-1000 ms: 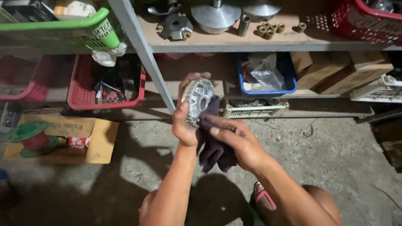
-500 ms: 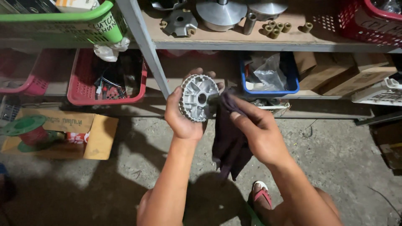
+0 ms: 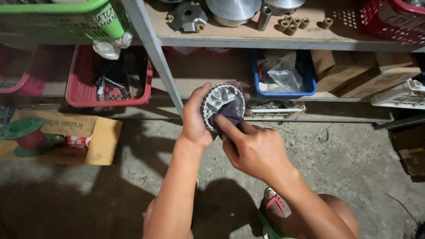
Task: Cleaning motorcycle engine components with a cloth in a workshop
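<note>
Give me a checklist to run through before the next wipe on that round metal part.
1. Left hand grips the round finned metal part by its rim: ok.
2. Right hand presses the dark cloth onto the part's face: ok.
3. Cloth sits under the right hand's fingers, not hanging loose: ok.
4. Part held apart from the grey shelf post: ok.
5. Part's face clean: cannot tell, the cloth covers some of it.
6. Concrete floor under the hands bare, besides the sandalled foot: ok.
</note>
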